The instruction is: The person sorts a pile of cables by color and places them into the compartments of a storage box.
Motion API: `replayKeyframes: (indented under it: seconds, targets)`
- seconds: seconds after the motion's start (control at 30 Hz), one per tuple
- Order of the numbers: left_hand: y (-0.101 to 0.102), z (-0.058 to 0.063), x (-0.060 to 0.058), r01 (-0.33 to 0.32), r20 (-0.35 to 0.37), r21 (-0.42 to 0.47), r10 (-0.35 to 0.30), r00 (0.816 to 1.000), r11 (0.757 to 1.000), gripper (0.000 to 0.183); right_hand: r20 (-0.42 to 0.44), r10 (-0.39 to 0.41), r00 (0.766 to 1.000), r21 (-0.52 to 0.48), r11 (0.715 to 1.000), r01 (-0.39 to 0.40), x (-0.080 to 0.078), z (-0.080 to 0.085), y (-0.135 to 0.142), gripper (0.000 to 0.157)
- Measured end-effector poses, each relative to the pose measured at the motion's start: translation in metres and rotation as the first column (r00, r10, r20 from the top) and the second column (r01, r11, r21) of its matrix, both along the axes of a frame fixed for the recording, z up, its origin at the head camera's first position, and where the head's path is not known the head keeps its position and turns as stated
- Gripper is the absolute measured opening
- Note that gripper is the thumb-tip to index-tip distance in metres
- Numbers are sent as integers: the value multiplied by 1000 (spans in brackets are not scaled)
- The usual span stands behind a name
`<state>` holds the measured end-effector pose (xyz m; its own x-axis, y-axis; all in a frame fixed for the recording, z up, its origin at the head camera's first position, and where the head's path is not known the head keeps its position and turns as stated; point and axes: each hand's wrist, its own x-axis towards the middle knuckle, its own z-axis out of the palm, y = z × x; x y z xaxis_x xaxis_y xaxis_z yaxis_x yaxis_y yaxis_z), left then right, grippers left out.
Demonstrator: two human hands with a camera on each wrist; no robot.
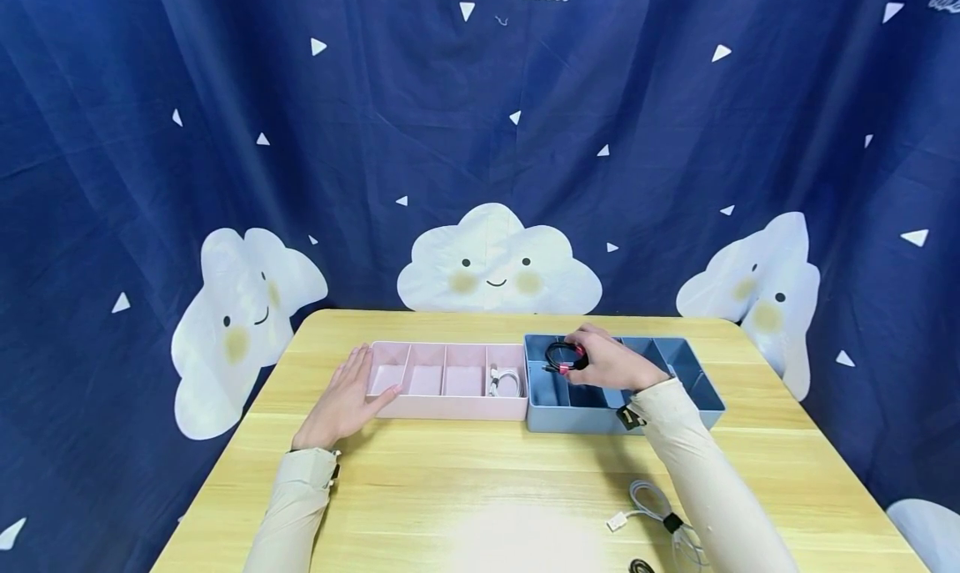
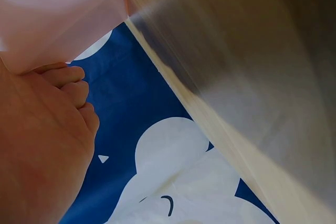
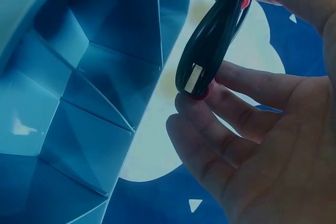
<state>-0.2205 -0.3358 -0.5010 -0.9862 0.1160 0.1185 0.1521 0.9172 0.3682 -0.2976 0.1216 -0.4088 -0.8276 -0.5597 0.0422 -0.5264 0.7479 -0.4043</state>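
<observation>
In the head view my right hand [image 1: 609,363] pinches a coiled black cable [image 1: 558,356] with red ties over the left part of the blue divided box [image 1: 585,421]. The right wrist view shows the black cable [image 3: 207,45] between thumb and fingers, its metal plug facing out, beside the box's compartments. My left hand [image 1: 345,399] rests against the left end of the pink divided box [image 1: 450,407], fingers straight and thumb over its front rim. A white coiled cable [image 1: 507,381] lies in the pink box's rightmost compartment.
On the table [image 1: 420,481] at the front right lies a grey-white cable [image 1: 651,506] with a black tie, partly under my right forearm. Another black cable [image 1: 641,565] shows at the bottom edge. A blue curtain [image 1: 480,139] hangs behind the table.
</observation>
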Motion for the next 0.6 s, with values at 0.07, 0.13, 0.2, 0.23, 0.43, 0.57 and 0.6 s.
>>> replayKeyframes:
  seconds: [0.07, 0.13, 0.2, 0.23, 0.43, 0.57, 0.6]
  targets:
    - [0, 0, 0, 0, 3, 0, 0, 1000, 1000, 104, 2, 3, 1000, -1, 1000, -3, 0, 0, -1, 59]
    - [0, 0, 0, 0, 3, 0, 0, 1000, 1000, 103, 8, 2, 1000, 0, 1000, -2, -1, 0, -1, 59]
    - [1, 1, 0, 2, 2, -2, -2, 1000, 1000, 103, 12, -1, 1000, 0, 1000, 1, -1, 0, -2, 58]
    - [1, 1, 0, 2, 1, -2, -2, 1000, 1000, 102, 13, -1, 1000, 1, 1000, 1, -1, 0, -2, 59]
    - [1, 1, 0, 1, 0, -3, -1, 1000, 1000, 101, 0, 6, 1000, 13, 1000, -6, -2, -1, -5, 59]
    - [0, 1, 0, -1, 0, 2, 1, 1000, 1000, 101, 0, 13, 1000, 17, 1000, -13, -2, -2, -6, 60]
    - [0, 1, 0, -1, 1, 5, 1, 1000, 1000, 101, 2, 14, 1000, 17, 1000, -14, -2, -2, -6, 60]
